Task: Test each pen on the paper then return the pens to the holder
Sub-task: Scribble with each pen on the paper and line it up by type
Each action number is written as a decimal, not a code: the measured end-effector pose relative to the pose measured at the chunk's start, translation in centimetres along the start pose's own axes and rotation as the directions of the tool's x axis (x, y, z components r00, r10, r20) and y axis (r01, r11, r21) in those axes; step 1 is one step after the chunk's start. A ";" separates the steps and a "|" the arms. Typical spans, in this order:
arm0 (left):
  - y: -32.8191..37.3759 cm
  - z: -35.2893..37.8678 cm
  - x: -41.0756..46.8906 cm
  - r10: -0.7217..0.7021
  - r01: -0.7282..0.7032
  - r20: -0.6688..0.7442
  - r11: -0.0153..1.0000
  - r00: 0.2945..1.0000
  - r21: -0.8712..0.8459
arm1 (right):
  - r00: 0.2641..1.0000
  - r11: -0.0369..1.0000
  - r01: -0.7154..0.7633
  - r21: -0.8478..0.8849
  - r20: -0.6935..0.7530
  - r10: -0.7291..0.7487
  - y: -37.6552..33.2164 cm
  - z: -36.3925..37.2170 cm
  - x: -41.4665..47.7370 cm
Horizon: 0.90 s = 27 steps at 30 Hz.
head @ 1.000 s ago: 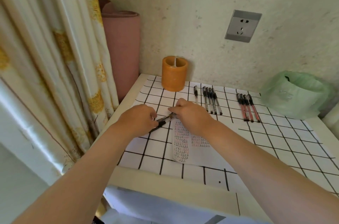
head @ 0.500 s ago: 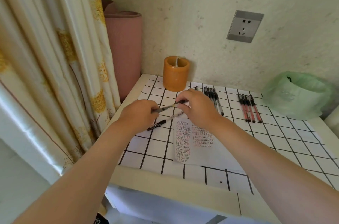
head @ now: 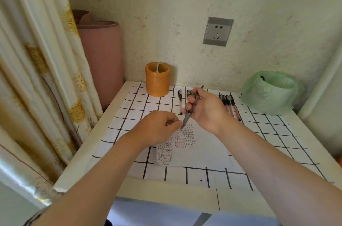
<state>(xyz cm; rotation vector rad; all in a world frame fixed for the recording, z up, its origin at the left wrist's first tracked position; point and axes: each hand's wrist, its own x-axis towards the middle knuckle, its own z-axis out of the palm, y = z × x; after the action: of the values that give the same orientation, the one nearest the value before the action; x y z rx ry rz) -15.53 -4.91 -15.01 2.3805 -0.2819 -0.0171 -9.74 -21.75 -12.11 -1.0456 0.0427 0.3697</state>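
Head view: two hands were above the tabletop (head: 85, 155).
Right hand (head: 205, 109): fingers curled round a pen (head: 186, 119), slanted over the paper (head: 207, 151).
Left hand (head: 157, 127): fingers pinched the pen's lower tip.
Holder (head: 157, 79): orange, upright near the wall.

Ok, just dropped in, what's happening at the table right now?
A person is testing pens. The right hand grips a black pen tilted over the paper, which already carries rows of test marks. The left hand pinches at that pen's lower end, possibly the cap; I cannot tell. Other black pens and red pens lie in rows on the table behind. No pens stick out of the orange holder.
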 end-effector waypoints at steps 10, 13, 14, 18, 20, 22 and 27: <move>0.4 1.7 1.7 0.031 -0.043 0.066 0.979 0.997 0.197 | 0.983 1.000 -0.019 0.016 -0.180 0.022 -1.3 -2.9 -1.0; 0.4 2.0 2.1 0.039 -0.055 0.082 0.978 0.996 0.203 | 0.981 1.000 -0.013 -0.008 -0.192 0.011 -1.2 -3.6 -0.9; 0.4 2.1 2.2 0.038 -0.056 0.089 0.976 0.995 0.209 | 0.982 1.000 -0.016 -0.008 -0.186 0.014 -1.2 -3.8 -0.7; 0.3 2.5 2.8 0.037 -0.065 0.122 0.971 0.992 0.230 | 0.990 0.999 -0.021 0.029 -0.140 0.025 -1.0 -4.1 -0.5; 0.3 2.7 3.0 0.032 -0.065 0.144 0.971 0.989 0.231 | 0.988 0.999 -0.011 -0.032 -0.152 0.006 -0.9 -4.3 -0.2; 0.3 2.8 3.1 0.011 -0.050 0.166 0.971 0.986 0.232 | 0.982 0.992 0.001 -0.125 -0.189 -0.024 -0.8 -4.5 -0.1; 0.1 3.0 3.5 -0.009 -0.042 0.206 0.969 0.978 0.243 | 0.987 0.990 -0.054 -0.130 -0.157 0.033 -1.0 -5.5 -0.9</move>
<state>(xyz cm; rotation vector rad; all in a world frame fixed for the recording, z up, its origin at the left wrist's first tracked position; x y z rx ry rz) -12.44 -7.68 -16.88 2.6270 -0.4239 -0.2352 -9.47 -27.10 -13.92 -1.2062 0.1817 0.3340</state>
